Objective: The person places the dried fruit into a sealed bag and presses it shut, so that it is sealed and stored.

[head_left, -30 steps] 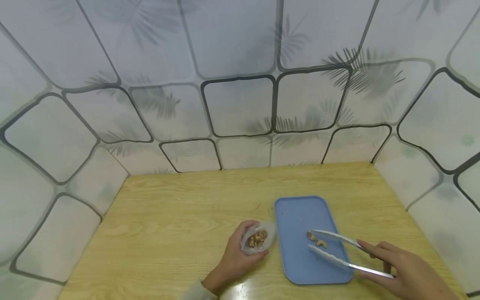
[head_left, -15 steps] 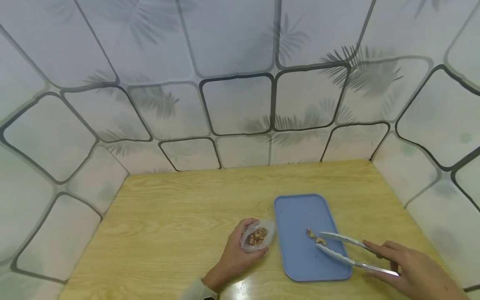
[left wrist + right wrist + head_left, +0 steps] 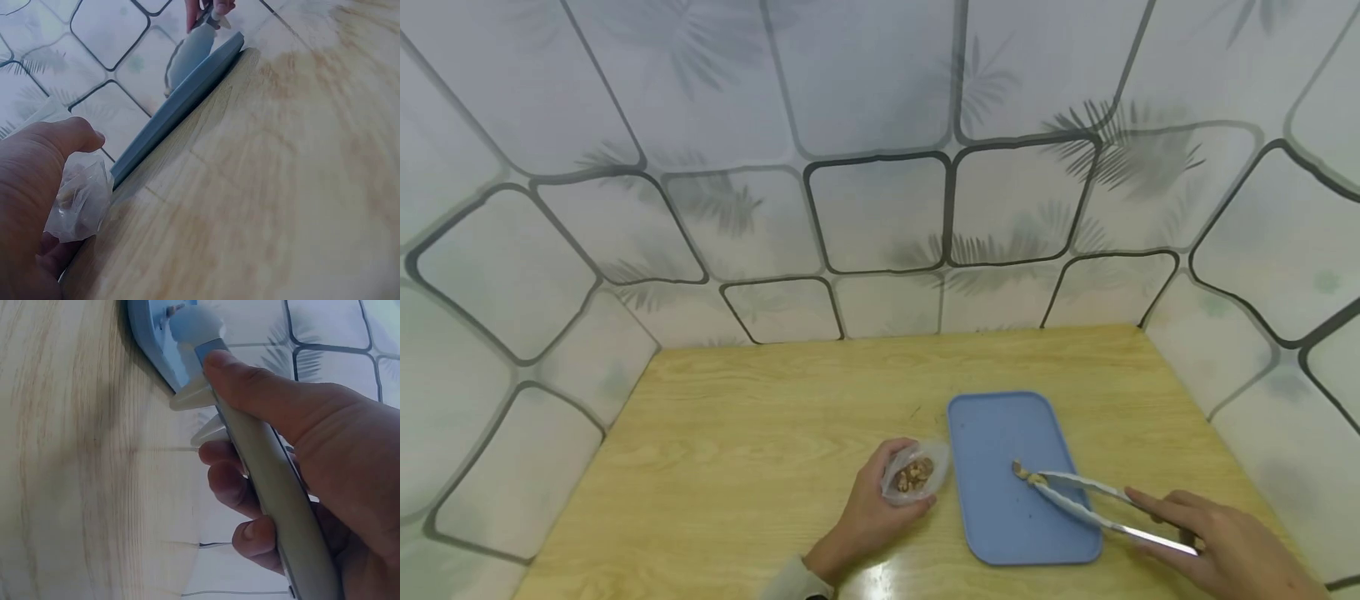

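My left hand (image 3: 871, 518) grips a clear plastic bag (image 3: 942, 463) beside the tray, its mouth facing up. Inside are several brown nuts (image 3: 914, 475), walnut-like in look. The bag's crinkled side (image 3: 84, 209) shows in the left wrist view under the thumb. My right hand (image 3: 1228, 533) holds metal tongs (image 3: 1138, 536), thumb on one arm and fingers on the other. Pale serrated tong tips are close together at a cashew (image 3: 1037, 479) on the blue tray (image 3: 1000, 429). Just left of it lies another nut (image 3: 1019, 469), partly brown. Whether the tips pinch the cashew is hard to tell.
Small dark crumbs dot the tray. Light wood-grain table (image 3: 760, 433) runs under everything, with a few dark marks (image 3: 916, 412) behind the bag. Patterned walls (image 3: 880, 217) enclose the table at the back and both sides.
The tong tips were spread wide around the nuts, then drew back right and narrowed; now they meet near the cashew. The left hand and bag have stayed in place.
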Demonstrator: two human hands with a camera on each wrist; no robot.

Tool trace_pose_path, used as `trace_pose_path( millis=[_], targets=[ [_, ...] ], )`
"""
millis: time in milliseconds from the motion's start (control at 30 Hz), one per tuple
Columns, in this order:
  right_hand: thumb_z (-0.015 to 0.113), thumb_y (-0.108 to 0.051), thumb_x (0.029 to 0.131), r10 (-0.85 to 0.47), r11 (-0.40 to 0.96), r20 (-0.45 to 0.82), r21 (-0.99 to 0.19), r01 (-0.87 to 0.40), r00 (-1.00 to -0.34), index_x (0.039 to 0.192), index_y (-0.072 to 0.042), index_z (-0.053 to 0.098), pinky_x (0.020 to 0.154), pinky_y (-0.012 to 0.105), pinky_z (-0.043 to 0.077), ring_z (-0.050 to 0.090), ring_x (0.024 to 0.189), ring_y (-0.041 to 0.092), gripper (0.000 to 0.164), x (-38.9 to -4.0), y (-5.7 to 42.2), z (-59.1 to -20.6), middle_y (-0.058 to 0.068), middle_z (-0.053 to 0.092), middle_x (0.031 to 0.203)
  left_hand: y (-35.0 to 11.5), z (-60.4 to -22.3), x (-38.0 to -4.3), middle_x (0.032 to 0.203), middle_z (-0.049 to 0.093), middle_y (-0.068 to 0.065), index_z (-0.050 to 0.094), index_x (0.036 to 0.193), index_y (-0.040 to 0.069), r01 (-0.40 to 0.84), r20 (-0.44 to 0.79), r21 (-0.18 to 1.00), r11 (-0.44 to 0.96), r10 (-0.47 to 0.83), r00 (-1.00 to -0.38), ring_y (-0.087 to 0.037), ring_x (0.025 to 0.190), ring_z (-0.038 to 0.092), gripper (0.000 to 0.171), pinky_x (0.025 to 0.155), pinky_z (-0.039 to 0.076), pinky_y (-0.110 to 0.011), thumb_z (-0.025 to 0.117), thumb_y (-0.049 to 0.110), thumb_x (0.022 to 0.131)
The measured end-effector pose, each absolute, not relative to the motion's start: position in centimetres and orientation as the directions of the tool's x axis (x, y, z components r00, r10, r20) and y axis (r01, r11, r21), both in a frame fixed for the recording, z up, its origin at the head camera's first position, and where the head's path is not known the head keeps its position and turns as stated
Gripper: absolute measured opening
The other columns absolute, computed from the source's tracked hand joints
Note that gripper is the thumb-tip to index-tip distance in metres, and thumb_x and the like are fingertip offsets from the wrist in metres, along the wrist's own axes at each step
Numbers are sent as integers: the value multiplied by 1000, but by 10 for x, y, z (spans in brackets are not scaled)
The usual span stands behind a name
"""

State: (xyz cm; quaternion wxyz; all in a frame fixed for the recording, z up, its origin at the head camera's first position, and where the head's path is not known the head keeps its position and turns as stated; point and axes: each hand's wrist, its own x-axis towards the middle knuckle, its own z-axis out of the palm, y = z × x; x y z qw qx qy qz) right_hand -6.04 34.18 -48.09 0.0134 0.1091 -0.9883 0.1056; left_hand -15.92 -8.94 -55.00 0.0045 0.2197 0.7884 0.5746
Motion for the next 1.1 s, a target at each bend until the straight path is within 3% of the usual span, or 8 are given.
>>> trace_pose_path(
  millis=[167,300,500,600,800,1000,1100],
  targets=[
    [97,-36,78,-217,931,233,-241,-273,-948,134,-21,79,57,21,39,38,69,-13,61,-61,332,-480,-17,68,93,-90,-550,-163,138,71,-4,57,147,21,355,257,900,253,349,-901,-18,121,66,73,108,51,-30,94,19,84],
    [101,-25,69,-256,890,386,-263,-372,-886,134,-24,79,54,14,35,37,67,-15,68,-64,318,-477,-15,70,94,-90,-550,-165,138,70,-5,57,147,22,356,259,901,248,351,-900,-16,120,66,73,107,51,-30,94,19,84],
    [101,-20,66,-335,831,492,-248,-498,-804,138,-26,77,57,7,32,39,71,-16,77,-77,299,-468,-16,71,98,-90,-549,-168,138,70,-5,57,147,23,353,260,908,225,357,-897,-15,120,66,74,106,51,-29,94,17,84],
    [100,-24,70,-371,775,539,-270,-572,-756,139,-24,76,58,4,32,40,72,-16,73,-85,290,-465,-18,70,100,-89,-547,-169,138,69,-3,57,147,24,346,255,913,218,358,-898,-15,120,66,75,106,51,-30,94,17,83],
    [89,-39,88,-458,633,599,-299,-714,-657,141,-16,74,63,2,36,44,76,-15,59,-100,266,-467,-18,69,107,-92,-545,-166,136,70,3,60,145,25,315,231,921,230,331,-915,-12,118,66,74,105,51,-29,96,16,80],
    [93,-34,84,-496,601,579,-310,-737,-648,142,-17,74,62,3,39,46,76,-16,64,-106,247,-473,-14,73,104,-92,-548,-159,131,71,0,58,146,25,306,217,929,209,360,-907,-11,113,66,72,99,53,-27,93,16,84],
    [91,-38,86,-503,597,579,-303,-743,-641,142,-18,74,63,5,41,49,79,-16,61,-107,242,-475,-12,74,103,-92,-553,-157,131,72,-2,58,147,24,334,245,922,198,371,-896,-11,112,66,70,98,54,-27,92,17,86]
  ],
)
